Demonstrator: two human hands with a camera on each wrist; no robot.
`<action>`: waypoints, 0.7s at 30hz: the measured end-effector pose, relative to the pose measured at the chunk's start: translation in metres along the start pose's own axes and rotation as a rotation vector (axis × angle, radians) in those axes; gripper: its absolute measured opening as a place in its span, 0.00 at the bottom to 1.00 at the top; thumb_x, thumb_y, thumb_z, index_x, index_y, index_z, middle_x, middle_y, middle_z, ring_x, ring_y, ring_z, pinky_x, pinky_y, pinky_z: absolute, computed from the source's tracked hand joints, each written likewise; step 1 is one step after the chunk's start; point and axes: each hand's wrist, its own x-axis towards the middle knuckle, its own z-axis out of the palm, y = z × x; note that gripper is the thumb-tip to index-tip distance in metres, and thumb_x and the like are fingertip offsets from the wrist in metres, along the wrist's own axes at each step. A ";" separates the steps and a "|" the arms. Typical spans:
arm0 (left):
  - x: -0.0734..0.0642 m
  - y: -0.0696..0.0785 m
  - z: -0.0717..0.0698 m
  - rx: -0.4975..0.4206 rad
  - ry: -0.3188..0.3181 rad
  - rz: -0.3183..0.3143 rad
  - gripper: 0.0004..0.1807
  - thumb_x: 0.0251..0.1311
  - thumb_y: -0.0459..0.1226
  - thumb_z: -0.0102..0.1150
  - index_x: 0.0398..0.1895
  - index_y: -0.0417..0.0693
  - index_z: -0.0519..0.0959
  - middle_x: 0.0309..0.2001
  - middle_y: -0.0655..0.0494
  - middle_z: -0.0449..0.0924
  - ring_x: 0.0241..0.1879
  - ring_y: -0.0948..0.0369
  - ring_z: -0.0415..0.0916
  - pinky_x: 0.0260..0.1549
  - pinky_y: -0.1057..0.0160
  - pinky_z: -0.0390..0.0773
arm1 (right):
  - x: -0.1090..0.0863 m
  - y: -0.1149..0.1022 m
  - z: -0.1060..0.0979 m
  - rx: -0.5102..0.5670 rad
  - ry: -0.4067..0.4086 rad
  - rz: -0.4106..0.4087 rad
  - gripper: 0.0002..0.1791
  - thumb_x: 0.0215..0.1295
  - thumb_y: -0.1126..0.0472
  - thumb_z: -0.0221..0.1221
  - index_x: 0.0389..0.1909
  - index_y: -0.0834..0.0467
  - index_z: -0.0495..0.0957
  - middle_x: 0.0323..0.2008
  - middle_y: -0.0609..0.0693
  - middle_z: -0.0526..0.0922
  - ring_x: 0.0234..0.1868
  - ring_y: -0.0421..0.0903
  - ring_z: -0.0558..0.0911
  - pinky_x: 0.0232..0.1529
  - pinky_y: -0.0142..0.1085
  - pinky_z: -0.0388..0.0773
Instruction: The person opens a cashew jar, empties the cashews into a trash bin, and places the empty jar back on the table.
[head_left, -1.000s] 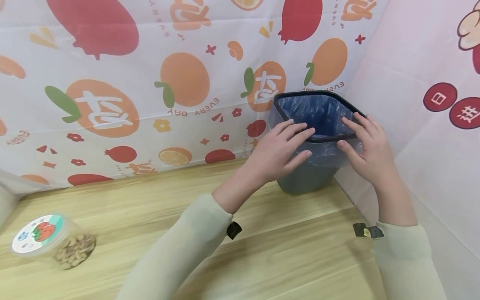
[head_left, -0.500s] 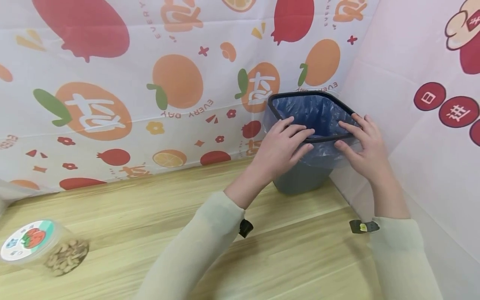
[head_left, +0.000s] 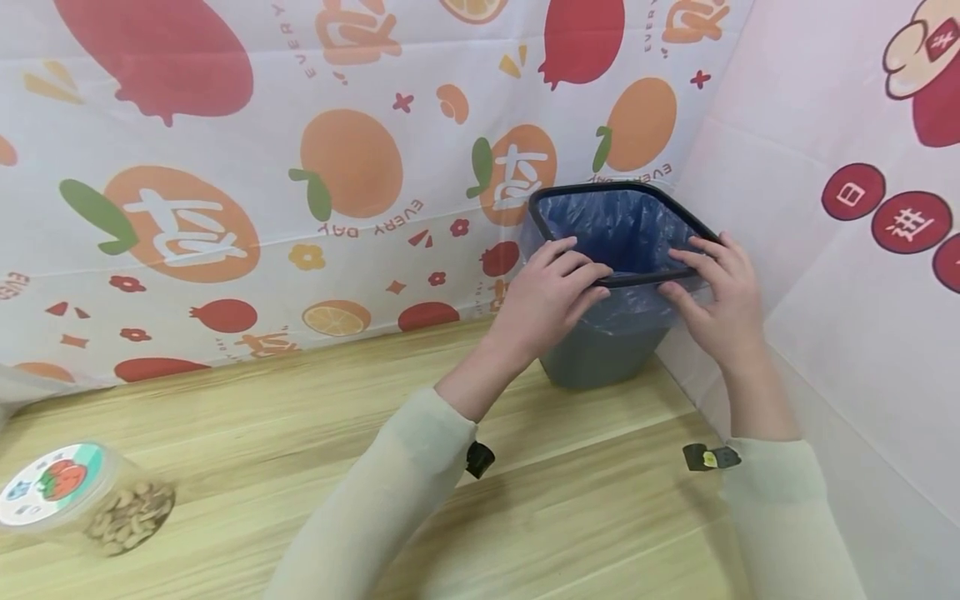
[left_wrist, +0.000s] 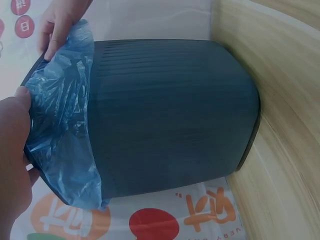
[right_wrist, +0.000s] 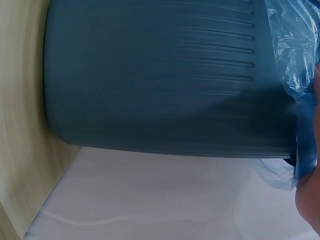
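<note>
A dark grey trash can (head_left: 600,354) stands upright in the table's far right corner, lined with a translucent blue trash bag (head_left: 626,221). The bag is folded outward over the black rim and hangs down the outside, as the left wrist view shows on the bag's cuff (left_wrist: 65,120). My left hand (head_left: 547,296) holds the rim at the front left, fingers over it and thumb outside. At the front right my right hand (head_left: 720,300) grips the rim, fingertips inside and thumb against the outer bag. The right wrist view shows only part of that hand (right_wrist: 307,200).
A clear lidded jar (head_left: 90,500) of what look like shelled nuts stands at the table's left. Behind the wooden table (head_left: 300,450) hangs a fruit-print sheet (head_left: 285,308). A pale wall covering (head_left: 825,333) rises close to the can's right side.
Both hands have come down slightly onto the rim, the thumbs settling against its outer side. The head view has turned a little to the right. The trash can stays in its corner.
</note>
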 end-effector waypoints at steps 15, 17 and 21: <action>-0.019 -0.004 -0.019 -0.043 0.022 -0.023 0.16 0.62 0.47 0.53 0.50 0.55 0.80 0.46 0.58 0.80 0.62 0.54 0.63 0.65 0.52 0.54 | -0.007 -0.027 0.009 -0.048 0.029 0.066 0.26 0.47 0.47 0.68 0.48 0.52 0.80 0.54 0.55 0.76 0.66 0.56 0.60 0.65 0.52 0.53; -0.022 -0.004 -0.022 -0.051 0.026 -0.017 0.16 0.62 0.47 0.54 0.50 0.55 0.79 0.46 0.58 0.80 0.62 0.54 0.63 0.65 0.54 0.54 | -0.007 -0.032 0.011 -0.046 0.046 0.049 0.26 0.47 0.46 0.67 0.48 0.52 0.80 0.53 0.55 0.77 0.65 0.57 0.61 0.65 0.51 0.54; -0.029 -0.006 -0.030 -0.064 0.045 -0.006 0.16 0.61 0.45 0.56 0.51 0.54 0.79 0.47 0.57 0.79 0.61 0.54 0.64 0.65 0.56 0.55 | -0.007 -0.040 0.016 -0.027 0.068 0.013 0.26 0.48 0.44 0.66 0.47 0.54 0.81 0.51 0.56 0.78 0.62 0.57 0.65 0.65 0.49 0.55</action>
